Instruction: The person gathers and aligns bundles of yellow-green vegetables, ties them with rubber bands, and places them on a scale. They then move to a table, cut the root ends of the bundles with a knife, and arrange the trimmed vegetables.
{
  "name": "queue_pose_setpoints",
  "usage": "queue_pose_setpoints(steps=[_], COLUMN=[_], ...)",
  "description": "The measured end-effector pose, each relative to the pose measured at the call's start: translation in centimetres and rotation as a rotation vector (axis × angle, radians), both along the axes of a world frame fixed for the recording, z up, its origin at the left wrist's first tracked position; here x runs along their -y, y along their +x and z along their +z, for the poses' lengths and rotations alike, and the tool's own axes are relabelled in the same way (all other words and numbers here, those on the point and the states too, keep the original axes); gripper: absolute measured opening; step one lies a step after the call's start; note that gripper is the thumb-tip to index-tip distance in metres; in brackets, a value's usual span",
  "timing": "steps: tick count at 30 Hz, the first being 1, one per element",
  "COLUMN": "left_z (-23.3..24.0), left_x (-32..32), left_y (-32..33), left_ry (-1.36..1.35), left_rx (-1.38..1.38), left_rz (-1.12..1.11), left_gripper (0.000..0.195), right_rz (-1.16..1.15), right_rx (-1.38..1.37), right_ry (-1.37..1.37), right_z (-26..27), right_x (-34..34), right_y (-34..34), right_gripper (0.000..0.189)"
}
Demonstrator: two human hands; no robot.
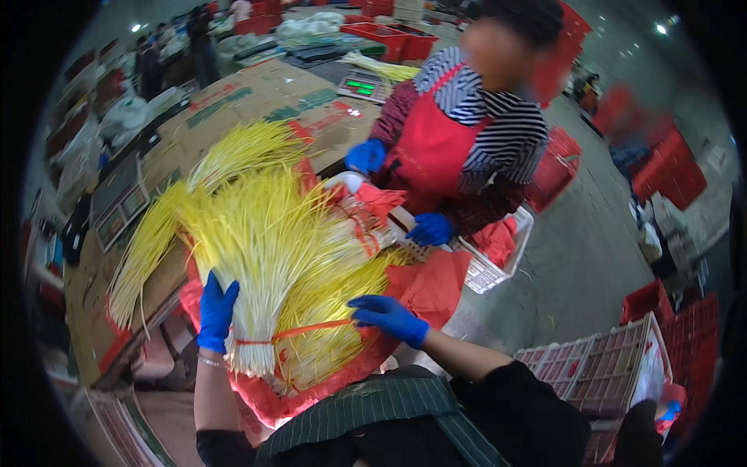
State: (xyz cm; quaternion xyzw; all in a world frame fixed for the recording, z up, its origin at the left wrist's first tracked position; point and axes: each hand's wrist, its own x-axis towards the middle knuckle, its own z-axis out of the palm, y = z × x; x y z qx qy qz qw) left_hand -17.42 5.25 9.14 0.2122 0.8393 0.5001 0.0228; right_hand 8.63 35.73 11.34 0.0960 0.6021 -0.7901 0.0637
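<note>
A thick bundle of yellow chives [257, 251] with pale stems lies before me, a red band round its lower end. My left hand [217, 312], in a blue glove, rests against the left side of the bundle; its palm side is hidden. My right hand [390, 318], also blue-gloved, is at the far end of a red strap [315, 328] stretched from the bundle's band. More yellow chives [335, 292] lie beneath, on red sheeting [429, 286]. Further bundles [245, 152] lie beyond and to the left.
A co-worker in a red apron [435, 152] stands across, both blue-gloved hands near a white crate [496, 257]. Digital scales [125, 204] stand on the cardboard-covered table [233, 105], and another [365, 89] is farther back. Stacked plastic crates [583, 368] stand at lower right.
</note>
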Motion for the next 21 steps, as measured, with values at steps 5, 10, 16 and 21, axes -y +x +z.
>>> queue_pose_setpoints(steps=[5,10,16,21], left_z=[0.4,7.1,14.0,11.5], left_x=[0.8,-3.3,-19.9,-35.1], left_y=[1.0,6.4,17.1,20.6], left_ry=[-0.149,-0.474,-0.156,0.008], left_rx=[-0.013,-0.537,-0.357,0.206], left_rz=[0.047,0.2,-0.086,-0.711], left_gripper=[0.067,0.058,0.041,0.038], right_rz=[-0.289,-0.566,-0.828,-0.972], right_rx=[0.193,0.31,0.423,0.526], right_ry=[0.13,0.313,0.339,0.606], right_z=[-1.1,-5.7,-10.4,-10.4], right_x=[-9.2,-17.7,-23.8,-26.2], right_y=[10.1,18.6,27.6,34.4], right_gripper=[0.03,0.026,0.027,0.031])
